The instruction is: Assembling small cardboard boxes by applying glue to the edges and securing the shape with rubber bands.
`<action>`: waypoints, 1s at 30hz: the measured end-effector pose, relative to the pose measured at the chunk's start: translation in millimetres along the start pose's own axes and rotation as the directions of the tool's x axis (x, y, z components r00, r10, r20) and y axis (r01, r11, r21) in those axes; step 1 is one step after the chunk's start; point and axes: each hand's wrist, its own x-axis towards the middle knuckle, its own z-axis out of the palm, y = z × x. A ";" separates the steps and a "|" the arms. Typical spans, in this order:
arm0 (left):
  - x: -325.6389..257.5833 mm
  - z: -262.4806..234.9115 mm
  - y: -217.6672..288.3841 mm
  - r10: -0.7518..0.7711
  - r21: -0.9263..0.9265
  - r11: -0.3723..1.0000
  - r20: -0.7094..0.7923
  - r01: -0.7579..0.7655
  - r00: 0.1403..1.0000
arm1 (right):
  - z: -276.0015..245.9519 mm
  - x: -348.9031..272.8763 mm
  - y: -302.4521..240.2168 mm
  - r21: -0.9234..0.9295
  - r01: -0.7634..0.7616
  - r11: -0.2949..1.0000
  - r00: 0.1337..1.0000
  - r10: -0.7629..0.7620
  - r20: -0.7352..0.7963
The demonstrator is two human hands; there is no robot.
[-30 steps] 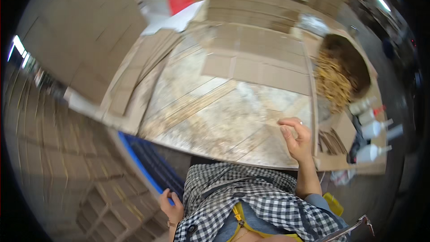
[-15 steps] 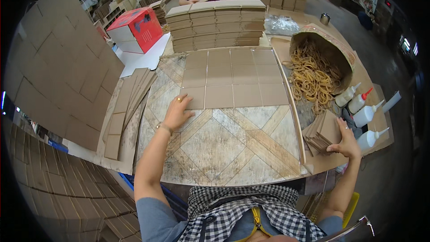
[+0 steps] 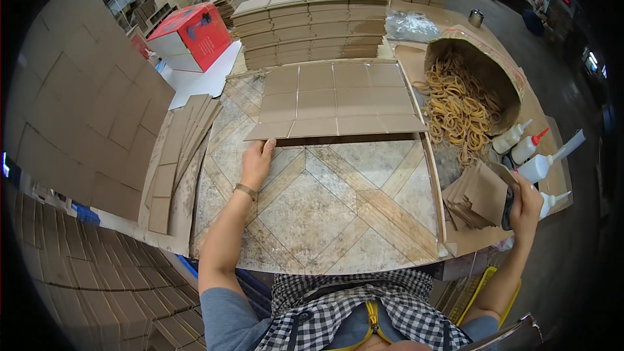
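Left hand point(image 3: 257, 164) pinches cardboard sheet point(image 3: 316, 101) by its edge; right hand point(image 3: 527, 207) curls beside cardboard pieces point(image 3: 480, 192), its grip unclear

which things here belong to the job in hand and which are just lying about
Seemingly part of the job:
cardboard sheet, near edge raised at the left hand
cardboard pieces, by the right hand

Apparently just lying about:
red box
metal cup
clear plastic
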 end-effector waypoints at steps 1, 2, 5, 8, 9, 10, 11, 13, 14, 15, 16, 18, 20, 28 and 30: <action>1.2 3.1 -4.0 -0.064 -0.310 0.946 0.097 0.091 0.993 | 9.1 6.0 -26.8 0.052 0.128 0.990 0.984 -0.121 -0.131; 2.1 4.5 -8.1 -0.033 -0.583 0.806 0.130 0.103 0.991 | 22.6 8.4 -51.5 0.092 0.259 0.962 0.939 -0.228 -0.259; 13.0 18.2 -7.1 0.021 -0.960 0.242 0.148 0.139 0.989 | 69.1 -7.3 -115.5 0.247 0.342 0.907 0.903 -0.390 0.180; 19.3 27.4 -2.2 -0.113 -0.991 0.081 0.095 0.105 0.989 | 94.8 -17.9 -137.7 0.219 0.272 0.937 0.838 -0.342 0.424; 19.2 29.5 -1.4 -0.171 -0.993 0.050 0.097 0.107 0.981 | 95.2 -20.8 -141.6 0.214 0.255 0.943 0.838 -0.326 0.439; 14.1 28.7 -4.2 -0.230 -0.995 0.019 0.096 0.103 0.968 | 94.8 -17.4 -137.4 0.156 0.241 0.958 0.801 -0.287 0.525; 1.2 24.8 -12.0 -0.245 -0.995 0.034 0.080 0.091 0.966 | 90.0 -11.9 -137.8 0.191 0.236 0.953 0.841 -0.299 0.451; -37.2 13.9 -14.5 -0.266 -0.995 0.063 0.055 0.074 0.963 | 74.5 6.1 -139.5 0.254 0.222 0.941 0.909 -0.294 0.296; -64.3 6.7 -23.4 -0.260 -0.996 0.063 0.050 0.069 0.964 | 68.5 17.6 -143.2 0.277 0.257 0.926 0.924 -0.319 0.210; -93.9 -1.1 -32.2 -0.251 -0.994 0.085 0.043 0.066 0.967 | 61.9 30.0 -147.6 0.297 0.290 0.910 0.933 -0.338 0.124; -127.4 -7.5 -41.9 -0.249 -0.992 0.108 0.035 0.063 0.968 | 62.4 37.6 -152.8 0.320 0.323 0.890 0.935 -0.354 0.039; -196.8 -11.7 -61.5 -0.328 -0.986 0.153 0.010 0.064 0.945 | 77.6 41.4 -166.4 0.373 0.313 0.874 0.913 -0.385 0.136; -259.8 -6.2 -63.5 -0.392 -0.987 0.161 -0.063 0.001 0.918 | 97.9 43.5 -190.2 0.461 0.379 0.803 0.851 -0.498 0.168; -299.7 44.6 -85.8 -0.486 -0.994 0.055 -0.107 -0.092 0.868 | 149.5 12.6 -289.0 0.611 0.556 0.563 0.554 -0.800 0.232; -295.8 43.3 -78.4 -0.488 -0.991 0.045 -0.131 -0.124 0.863 | 150.8 4.7 -298.5 0.587 0.588 0.556 0.529 -0.814 0.241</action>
